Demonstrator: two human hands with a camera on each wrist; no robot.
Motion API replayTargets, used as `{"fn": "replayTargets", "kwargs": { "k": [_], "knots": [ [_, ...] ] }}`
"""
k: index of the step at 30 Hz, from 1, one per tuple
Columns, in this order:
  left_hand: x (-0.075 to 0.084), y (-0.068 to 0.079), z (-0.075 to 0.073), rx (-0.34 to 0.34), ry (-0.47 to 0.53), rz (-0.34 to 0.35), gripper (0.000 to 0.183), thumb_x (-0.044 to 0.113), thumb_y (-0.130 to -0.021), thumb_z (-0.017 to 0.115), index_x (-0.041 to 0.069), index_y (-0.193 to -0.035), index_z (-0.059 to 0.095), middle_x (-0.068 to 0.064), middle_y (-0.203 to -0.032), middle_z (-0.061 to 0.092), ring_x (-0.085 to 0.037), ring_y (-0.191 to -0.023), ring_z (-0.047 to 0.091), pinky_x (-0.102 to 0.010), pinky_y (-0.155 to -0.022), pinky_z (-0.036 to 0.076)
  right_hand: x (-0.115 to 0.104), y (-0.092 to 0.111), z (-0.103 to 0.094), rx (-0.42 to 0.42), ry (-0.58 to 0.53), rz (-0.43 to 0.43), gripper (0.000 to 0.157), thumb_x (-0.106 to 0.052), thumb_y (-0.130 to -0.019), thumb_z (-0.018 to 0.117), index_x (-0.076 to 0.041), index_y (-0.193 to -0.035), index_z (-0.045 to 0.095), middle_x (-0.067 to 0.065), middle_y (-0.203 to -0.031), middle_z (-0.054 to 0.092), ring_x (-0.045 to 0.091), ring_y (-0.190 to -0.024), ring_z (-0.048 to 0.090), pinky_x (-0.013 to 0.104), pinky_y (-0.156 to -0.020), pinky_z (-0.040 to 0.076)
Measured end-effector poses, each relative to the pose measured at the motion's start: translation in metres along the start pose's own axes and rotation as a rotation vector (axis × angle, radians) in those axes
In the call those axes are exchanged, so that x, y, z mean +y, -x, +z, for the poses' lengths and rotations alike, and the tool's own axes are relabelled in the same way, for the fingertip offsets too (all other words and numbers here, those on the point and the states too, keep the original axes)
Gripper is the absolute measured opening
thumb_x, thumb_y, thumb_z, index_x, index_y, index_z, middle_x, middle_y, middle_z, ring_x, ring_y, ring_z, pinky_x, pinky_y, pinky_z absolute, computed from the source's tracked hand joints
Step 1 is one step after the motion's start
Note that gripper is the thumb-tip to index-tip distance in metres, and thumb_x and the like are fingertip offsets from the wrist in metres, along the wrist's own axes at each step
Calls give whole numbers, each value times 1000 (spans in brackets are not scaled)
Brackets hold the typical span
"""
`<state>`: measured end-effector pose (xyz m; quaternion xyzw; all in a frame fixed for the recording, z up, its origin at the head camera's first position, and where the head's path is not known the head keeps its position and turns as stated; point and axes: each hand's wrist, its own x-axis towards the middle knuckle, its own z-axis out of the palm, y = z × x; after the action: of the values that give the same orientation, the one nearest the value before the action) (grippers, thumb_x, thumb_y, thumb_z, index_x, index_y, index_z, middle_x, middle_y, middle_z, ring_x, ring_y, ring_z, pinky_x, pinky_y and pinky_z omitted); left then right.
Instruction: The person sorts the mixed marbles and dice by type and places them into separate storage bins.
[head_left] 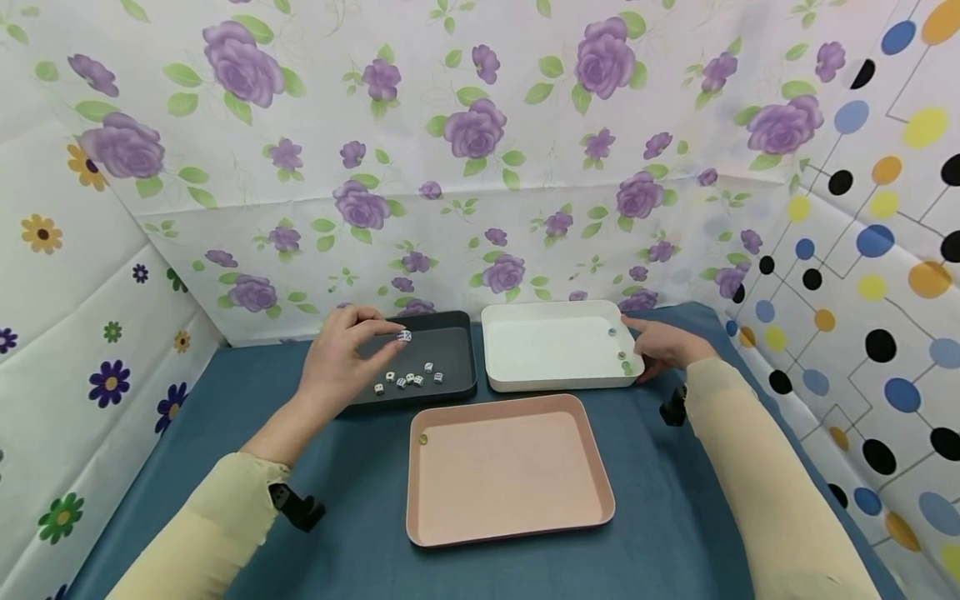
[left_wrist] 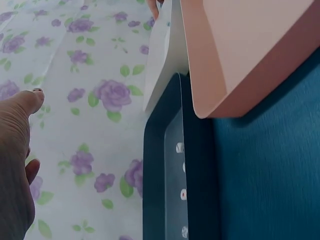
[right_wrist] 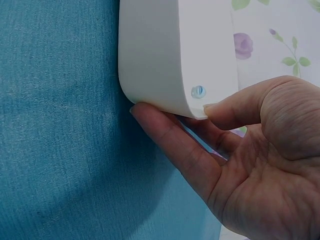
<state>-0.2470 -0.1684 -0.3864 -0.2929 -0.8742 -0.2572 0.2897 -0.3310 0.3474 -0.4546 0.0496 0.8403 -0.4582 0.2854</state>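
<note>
Above the black tray (head_left: 453, 337), my left hand (head_left: 341, 358) pinches a white die (head_left: 405, 336) between thumb and fingertips. Several more white dice (head_left: 410, 378) lie loose in that tray. My right hand (head_left: 667, 343) grips the right end of the white tray (head_left: 547, 346). In the right wrist view its thumb is on the rim and its fingers are against the outer wall. Small glassy marbles (head_left: 627, 367) sit along the white tray's right side; one clear and blue marble (right_wrist: 198, 92) shows near the thumb. The left wrist view does not show the held die.
In front of the other two trays lies a pink tray (head_left: 510, 475) with a yellowish marble (head_left: 423, 439) in its far left corner. A blue cloth (head_left: 660, 517) covers the table. Patterned sheets hang behind and at both sides, close to the trays' far edges.
</note>
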Motion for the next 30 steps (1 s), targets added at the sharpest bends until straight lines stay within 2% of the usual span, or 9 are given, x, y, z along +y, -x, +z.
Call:
{"fn": "replayTargets", "kwargs": {
  "k": [8,14,20,27,30],
  "knots": [
    [-19,-1,4,-68,-45,-118,19,21,-90,82,16,-108,79,-4,-111,59,-30,-105,52,-40,-67,46,0,2,0,2,0,-2,86,7,-98,39,-24,-164,-7,29,-166,-5,42,-113,60,48,-81,59],
    [-35,-3,8,-129,-93,-213,19,24,-93,79,16,-110,79,-5,-111,57,-31,-103,51,-45,-73,45,0,3,-1,4,6,-9,87,7,-98,39,-24,-164,-7,29,-166,-3,41,-110,62,47,-81,59],
    [-49,-4,13,-210,-164,-313,20,29,-95,76,18,-112,78,-6,-114,57,-33,-109,50,-49,-79,45,0,2,-1,10,14,-12,86,7,-98,39,-25,-165,-6,29,-166,-3,40,-109,62,47,-82,59],
    [-60,-3,16,-271,-226,-367,20,28,-96,75,16,-112,78,-11,-123,56,-38,-121,47,-55,-90,46,0,2,0,14,18,-3,86,6,-99,40,-25,-165,-6,30,-166,-1,40,-108,63,46,-81,59],
    [-63,-3,18,-300,-249,-383,20,27,-96,75,15,-112,78,-13,-125,56,-38,-120,47,-55,-91,45,0,2,0,16,18,-2,86,7,-99,40,-24,-165,-6,30,-165,1,39,-107,64,46,-81,59]
  ]
}}
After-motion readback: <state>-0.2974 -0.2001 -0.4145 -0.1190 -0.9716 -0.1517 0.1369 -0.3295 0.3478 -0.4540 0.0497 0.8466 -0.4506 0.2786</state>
